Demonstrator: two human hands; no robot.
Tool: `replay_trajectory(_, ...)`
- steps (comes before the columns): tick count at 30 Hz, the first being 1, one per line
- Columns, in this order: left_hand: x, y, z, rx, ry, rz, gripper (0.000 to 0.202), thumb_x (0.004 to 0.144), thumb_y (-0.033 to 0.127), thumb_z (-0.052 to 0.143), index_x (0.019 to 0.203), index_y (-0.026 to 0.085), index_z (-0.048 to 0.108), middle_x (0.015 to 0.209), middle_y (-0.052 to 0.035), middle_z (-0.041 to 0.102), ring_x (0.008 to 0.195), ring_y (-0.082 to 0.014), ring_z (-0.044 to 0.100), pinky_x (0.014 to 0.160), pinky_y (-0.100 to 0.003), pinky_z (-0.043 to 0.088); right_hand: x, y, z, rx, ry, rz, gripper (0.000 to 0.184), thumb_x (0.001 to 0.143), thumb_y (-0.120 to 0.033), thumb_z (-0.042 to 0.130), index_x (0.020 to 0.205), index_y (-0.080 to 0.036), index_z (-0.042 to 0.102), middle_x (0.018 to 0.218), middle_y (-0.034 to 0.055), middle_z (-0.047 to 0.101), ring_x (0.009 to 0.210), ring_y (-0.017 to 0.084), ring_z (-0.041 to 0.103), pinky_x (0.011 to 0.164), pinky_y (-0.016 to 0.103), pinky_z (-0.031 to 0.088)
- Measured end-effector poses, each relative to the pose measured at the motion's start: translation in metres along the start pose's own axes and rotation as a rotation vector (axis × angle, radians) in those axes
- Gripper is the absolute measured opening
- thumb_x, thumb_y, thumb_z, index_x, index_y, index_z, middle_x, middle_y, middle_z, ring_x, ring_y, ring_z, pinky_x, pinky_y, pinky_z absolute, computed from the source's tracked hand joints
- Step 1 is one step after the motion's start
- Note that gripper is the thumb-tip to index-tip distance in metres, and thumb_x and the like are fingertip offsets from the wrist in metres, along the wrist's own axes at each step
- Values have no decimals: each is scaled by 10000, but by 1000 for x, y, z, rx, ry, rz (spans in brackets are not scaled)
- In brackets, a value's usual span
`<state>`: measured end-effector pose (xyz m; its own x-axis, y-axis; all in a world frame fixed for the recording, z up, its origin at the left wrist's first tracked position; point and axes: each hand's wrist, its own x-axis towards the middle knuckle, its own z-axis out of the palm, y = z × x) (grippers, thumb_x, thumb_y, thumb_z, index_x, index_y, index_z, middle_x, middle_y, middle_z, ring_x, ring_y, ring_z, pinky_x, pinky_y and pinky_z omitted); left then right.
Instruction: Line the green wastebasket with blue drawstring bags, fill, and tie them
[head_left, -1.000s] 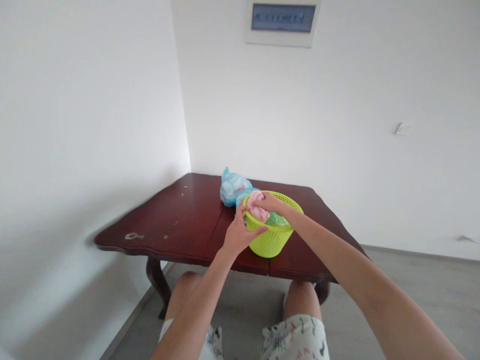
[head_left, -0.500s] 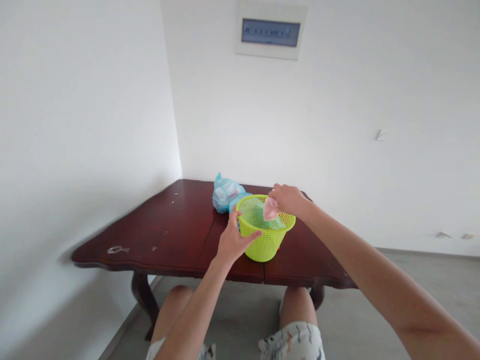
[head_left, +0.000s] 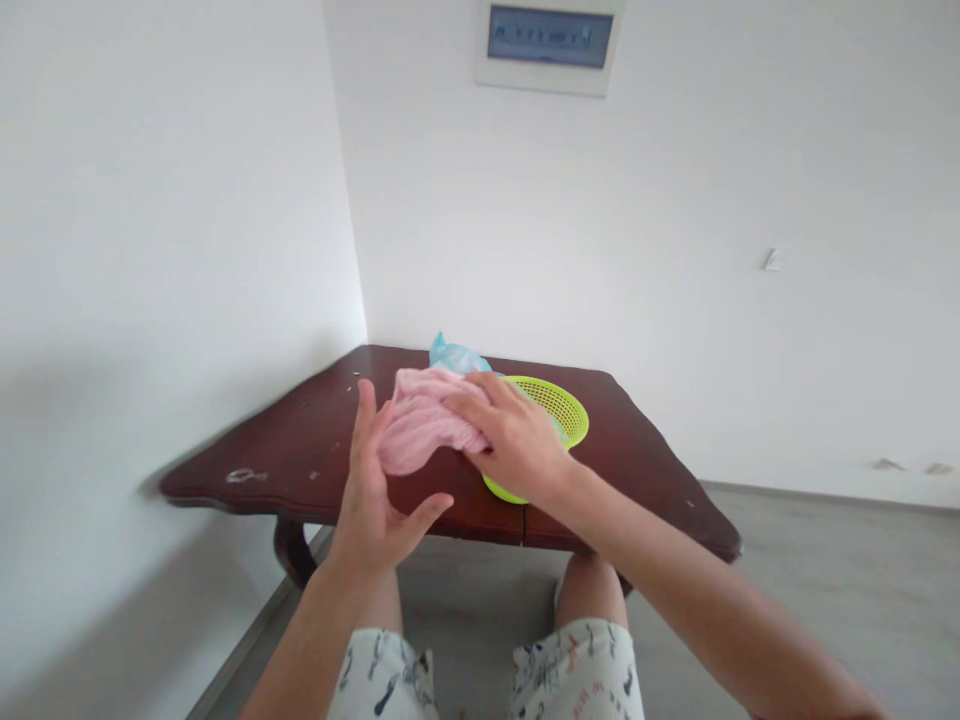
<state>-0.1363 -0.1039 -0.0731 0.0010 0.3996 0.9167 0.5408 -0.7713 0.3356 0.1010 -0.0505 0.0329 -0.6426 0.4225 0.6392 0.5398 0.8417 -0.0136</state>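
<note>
A pink cloth is held in the air in front of me, above the near part of the dark wooden table. My right hand grips it from the right with fingers curled over the fabric. My left hand is upright with fingers stretched, its fingertips against the cloth's left end. Behind my right hand stands a lime-green plastic basket, partly hidden. A light blue plastic bag peeks out behind the cloth.
The table stands in a corner of white walls. A small ring-shaped item and some specks lie on its left side. A panel with a dark window hangs on the far wall. Grey floor lies to the right.
My right hand lifted the pink cloth out of the basket and brought it toward me. My left hand left the basket rim and rose to the cloth.
</note>
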Motion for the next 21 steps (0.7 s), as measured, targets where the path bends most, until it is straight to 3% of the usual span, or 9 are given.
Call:
replay_trajectory(3, -32, 3, -12, -169, 1, -172, 1095, 1061, 749, 816, 1945, 369, 292, 2042, -134, 195, 1881, -474, 211, 1521, -704, 262, -11, -39, 50, 204, 54, -89, 535, 1080, -196, 725, 1605, -281, 673, 1727, 139, 597, 1493, 322, 647, 1223, 500, 631)
replay_trajectory(6, -77, 2, -5, -282, 121, -362, 1029, 1035, 813, 801, 1875, 335, 450, 1937, -173, 432, 1777, -473, 468, 1426, -640, 492, -29, -64, 111, 332, 165, -86, 558, 1040, -253, 772, 1588, -253, 667, 1736, 182, 573, 1487, 373, 646, 1247, 559, 613)
replay_trajectory(8, -102, -1, 1, -236, 191, -510, 944, 1007, 741, 882, 1786, 318, 557, 1792, -176, 609, 1634, -447, 643, 1355, -609, 578, -42, -75, 150, 442, 216, -35, 672, 1008, -303, 806, 1648, -264, 603, 1725, 194, 565, 1499, 390, 645, 1258, 578, 613)
replay_trajectory(10, -118, -7, 5, -183, 255, -656, 759, 1017, 622, 920, 1659, 308, 661, 1650, -150, 725, 1511, -403, 740, 1321, -583, 609, -56, -82, 182, 546, 223, 27, 936, 968, -265, 796, 1812, -255, 391, 1810, 229, 469, 1677, 431, 517, 1340, 628, 560)
replay_trajectory(13, -131, -20, 7, -185, 304, -798, 530, 1049, 563, 884, 1501, 319, 751, 1533, -106, 798, 1437, -369, 787, 1290, -550, 639, -79, -88, 212, 626, 207, 83, 1245, 932, -162, 728, 1926, -227, -18, 1962, 269, 225, 1874, 473, 185, 1445, 760, 396)
replay_trajectory(15, -133, -32, 7, -158, 272, -824, 452, 1055, 542, 853, 1450, 338, 770, 1493, -87, 816, 1414, -371, 799, 1273, -565, 655, -97, -91, 221, 657, 215, 145, 1305, 944, -152, 713, 1926, -237, -143, 2013, 257, 72, 1896, 491, 83, 1452, 810, 343)
replay_trajectory(18, -125, -52, 9, -35, 235, -718, 341, 1055, 461, 792, 1382, 368, 769, 1475, -82, 808, 1426, -400, 782, 1289, -668, 629, -133, -96, 226, 686, 225, 318, 1279, 987, -143, 687, 1935, -303, -156, 2039, 203, -14, 1903, 481, 69, 1443, 810, 359)
replay_trajectory(21, -99, -75, 9, 123, 233, -484, 311, 1029, 389, 779, 1338, 377, 746, 1484, -94, 765, 1482, -430, 723, 1345, -753, 545, -178, -102, 234, 743, 249, 475, 1223, 998, -101, 651, 1945, -369, -75, 2024, 216, 106, 1837, 464, 355, 1374, 725, 520)
